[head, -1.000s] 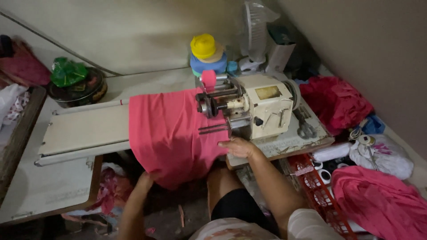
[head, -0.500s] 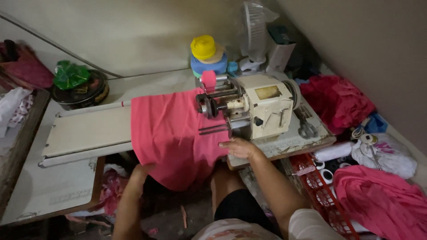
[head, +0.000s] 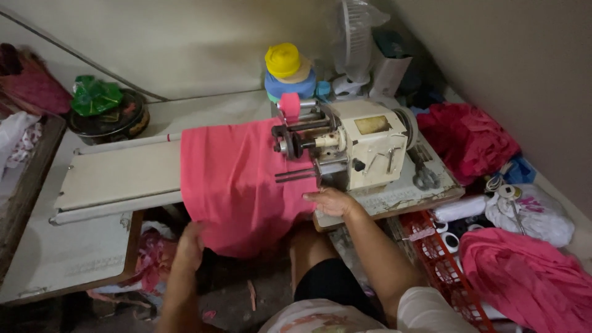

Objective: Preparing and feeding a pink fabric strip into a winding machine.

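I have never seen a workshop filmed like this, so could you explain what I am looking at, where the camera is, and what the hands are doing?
The camera sits on the person's head and looks down at their own arms. In front stands a cream sewing machine on a pale work table. A pink cloth is draped over the machine's long flat arm and hangs off the front edge. The left hand grips the hanging lower edge of the cloth. The right hand rests flat at the cloth's edge beside the machine. Behind the machine stand stacked thread cones, the top one yellow. Scissors lie to the machine's right, and more pink fabric is piled to the right.
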